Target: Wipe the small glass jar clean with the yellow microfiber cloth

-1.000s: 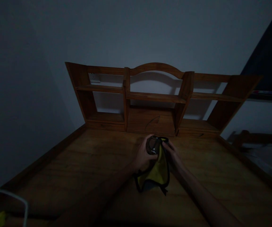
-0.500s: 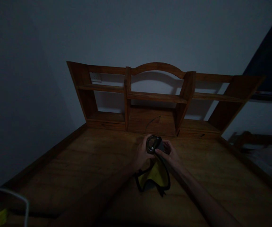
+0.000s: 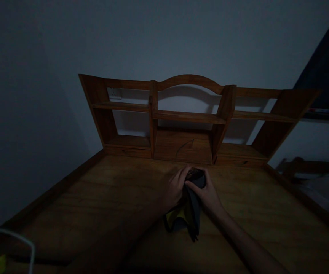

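Observation:
The room is dim. Over the wooden desk (image 3: 96, 198), my left hand (image 3: 176, 188) is closed round a small dark rounded object (image 3: 193, 174) that I cannot name. My right hand (image 3: 206, 192) presses a yellow and grey cloth (image 3: 186, 219) with black edging against that object, fingers wrapped over it. The cloth hangs down between both hands to the desk top. Most of the object is hidden by the cloth and my fingers.
A wooden shelf unit (image 3: 187, 118) with several open compartments stands at the back of the desk against a pale wall. A white cable (image 3: 16, 238) and a yellow scrap (image 3: 0, 262) lie at the near left. A bed or bench (image 3: 315, 179) shows at right.
The dark object was lifted and showing its ringed face; now it sits lower, and my right hand has drawn the cloth over it so only its top shows.

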